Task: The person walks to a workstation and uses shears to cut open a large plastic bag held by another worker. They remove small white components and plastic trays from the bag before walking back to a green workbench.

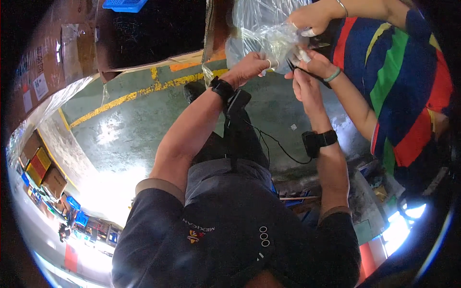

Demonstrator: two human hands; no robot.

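Observation:
A clear plastic bag [263, 41] is bunched up at the top middle. My left hand [249, 67] is closed on its lower edge, with the fingertips pinching the film. Just right of it, my right hand [307, 89] is closed around a slim black tool [291, 64] whose dark tip points toward the bag; its exact kind is not clear. Another person's upper hand [311, 18] grips the gathered bag from the right. That person's lower hand [319, 65], with white wrapping on a finger, is close beside my right fingers. Dark bands circle both my wrists.
The co-worker's striped garment [384, 91] fills the right side. At upper left stands a large cardboard box [72, 57] beside a dark surface [153, 33] with a blue basket [125, 5]. A black cable [283, 144] hangs near my legs, above green floor [158, 113] with yellow lines.

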